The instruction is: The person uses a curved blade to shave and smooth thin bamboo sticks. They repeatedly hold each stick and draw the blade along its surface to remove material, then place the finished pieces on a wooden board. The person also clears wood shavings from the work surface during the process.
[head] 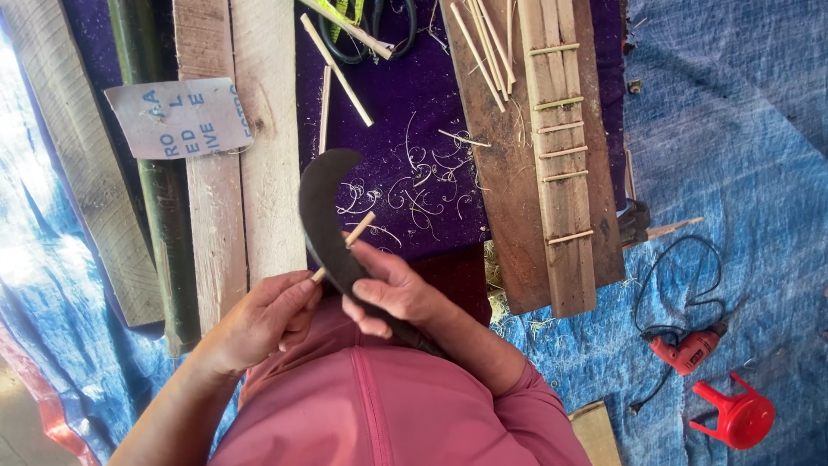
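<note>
Left hand (263,319), nearest the pink shirt: closed in a pinch on the near end of a thin bamboo stick (345,246). Right hand (388,293), just right of it: wrapped shut around the handle of a dark curved knife (323,211), blade arching up and away. Stick: laid aslant across the knife blade, touching it, far tip poking out to the blade's right. Judged light, stiff but easily snapped, smooth-skinned; best held close to the knife for support, at the end as now. Knife: judged heavy, rigid, sharp on the inner curve; handle only. Beyond the knife: curled shavings (405,185) on purple cloth (414,86). Left of knife: pale wooden planks (241,173), a torn printed card (181,116). Right of knife: brown board (561,173) bearing cross-slats, loose sticks (487,47). Far right of knife, on blue tarp (733,129): red drill (690,349), red plastic stool (737,414).
</note>
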